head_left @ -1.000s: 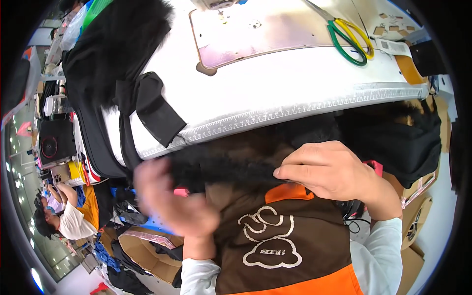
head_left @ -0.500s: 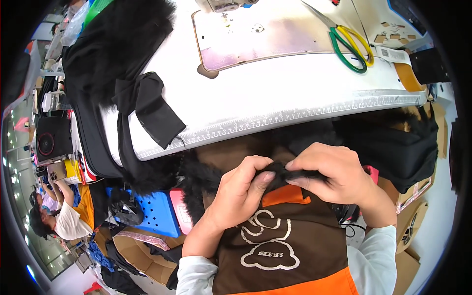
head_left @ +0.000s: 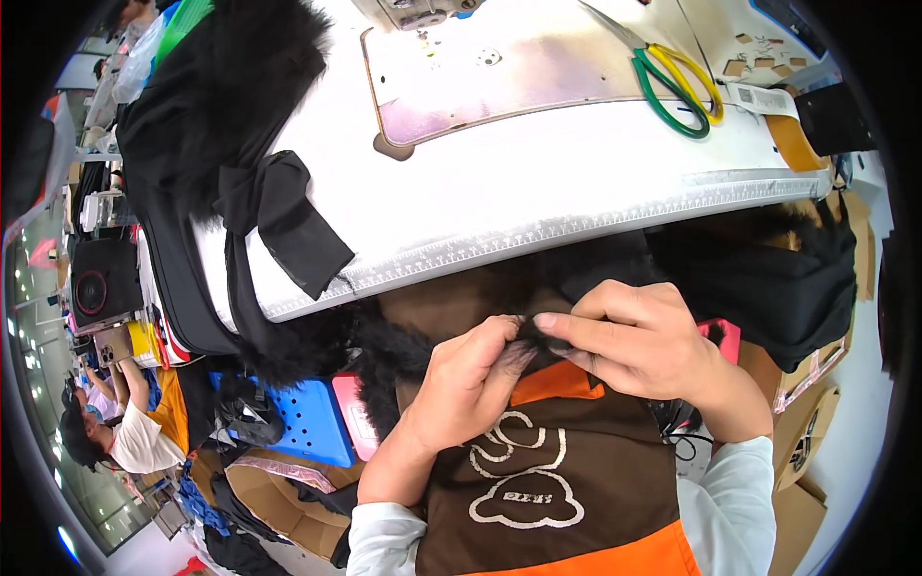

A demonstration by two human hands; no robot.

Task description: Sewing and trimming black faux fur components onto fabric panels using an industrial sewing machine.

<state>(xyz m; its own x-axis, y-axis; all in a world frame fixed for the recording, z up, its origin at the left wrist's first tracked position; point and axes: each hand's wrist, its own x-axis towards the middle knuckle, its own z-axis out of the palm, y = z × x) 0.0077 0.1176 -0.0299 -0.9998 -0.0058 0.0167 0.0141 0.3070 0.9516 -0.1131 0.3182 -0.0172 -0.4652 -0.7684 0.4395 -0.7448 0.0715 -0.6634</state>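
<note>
My left hand (head_left: 466,384) and my right hand (head_left: 639,341) meet below the table edge, fingertips pinched on black furry fabric (head_left: 379,355), which trails leftward along that edge. Beneath them is my brown apron (head_left: 538,451) with orange panels and a white outline design. On the white table (head_left: 519,173) with its printed ruler edge lie a metal plate (head_left: 499,82) under a machine part, scissors (head_left: 672,91) with green and yellow handles, and black furry garments with loose strips (head_left: 221,86).
Black fabric (head_left: 778,278) hangs at the right. Lower left are a blue plastic stool (head_left: 312,432), a pink one and cardboard boxes (head_left: 269,490). A co-worker in a white top (head_left: 149,437) sits at far left beside a black speaker (head_left: 101,278).
My blurred left hand has come rightward to meet my right hand, pinching the fabric. Since half a second ago, my right fingertips have shifted slightly left, over the bunched fabric.
</note>
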